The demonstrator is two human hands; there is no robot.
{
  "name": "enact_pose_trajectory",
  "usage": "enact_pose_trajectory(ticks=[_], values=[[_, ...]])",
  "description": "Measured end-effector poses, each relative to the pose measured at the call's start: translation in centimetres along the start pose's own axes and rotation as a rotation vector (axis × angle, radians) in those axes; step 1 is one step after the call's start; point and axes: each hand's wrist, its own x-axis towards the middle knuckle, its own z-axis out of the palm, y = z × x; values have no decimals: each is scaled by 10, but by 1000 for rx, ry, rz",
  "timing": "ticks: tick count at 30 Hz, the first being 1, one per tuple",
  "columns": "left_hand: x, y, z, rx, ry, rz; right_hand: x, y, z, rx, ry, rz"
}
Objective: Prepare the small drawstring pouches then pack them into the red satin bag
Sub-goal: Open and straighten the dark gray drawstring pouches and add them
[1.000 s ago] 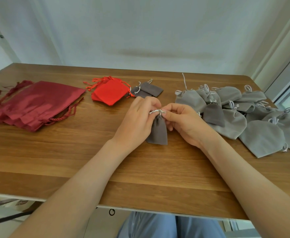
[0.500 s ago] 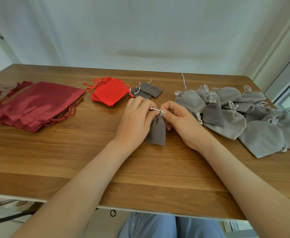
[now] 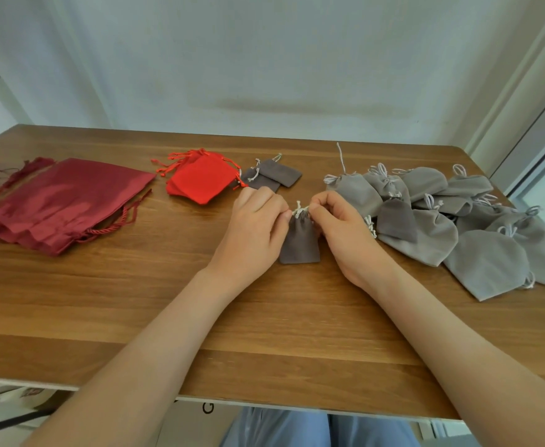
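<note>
A small dark grey drawstring pouch [image 3: 299, 241] lies flat on the wooden table [image 3: 135, 301] between my hands, its neck gathered tight. My left hand [image 3: 251, 233] pinches the white cord at the left of the neck. My right hand [image 3: 342, 227] pinches the cord at the right. The dark red satin bags [image 3: 55, 201] lie stacked at the far left. A bright red pouch stack [image 3: 201, 180] and two dark grey pouches [image 3: 274, 174] lie just beyond my left hand.
A heap of several light grey pouches [image 3: 442, 221] with white cords covers the table's right side, with one dark grey pouch [image 3: 395, 221] on top. A wall stands behind the table, and a window frame is at the far right.
The pouch's neck has been drawn tighter as my hands pulled the cords slightly apart. The pouch stays on the table between them.
</note>
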Motion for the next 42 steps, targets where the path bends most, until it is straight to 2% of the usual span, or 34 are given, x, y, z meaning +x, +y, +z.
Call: enact_pose_trajectory(ticks=[3, 6, 10, 12, 17, 20, 26, 32, 35, 38, 42], values=[[0, 1, 0, -6, 32, 5, -1, 0, 0, 40, 14, 7], [-1, -1, -3, -51, 1, -44, -1, -2, -4, -48, 22, -16], [2, 0, -5, -164, -254, -274, -4, -6, -14, -296, 50, -45], [6, 3, -4, -183, -325, -352, -3, -10, -20, -363, 65, -5], [16, 19, 1, -106, -542, -376, 2, -33, -52, -639, 104, 22], [26, 33, 7, -84, -544, -396, 4, -38, -63, -755, 98, 38], [48, 41, 7, 14, -557, -441, 8, -54, -54, -822, 177, -45], [47, 12, -7, 35, -420, -569, 35, -54, -10, -837, 15, -84], [41, 1, -17, 39, -458, -602, 55, -47, 14, -854, -88, -78], [35, -6, -23, 30, -483, -640, 76, -39, 34, -1018, -153, -43], [31, -15, -31, -27, -417, -704, 98, -21, 42, -1038, -74, 29]])
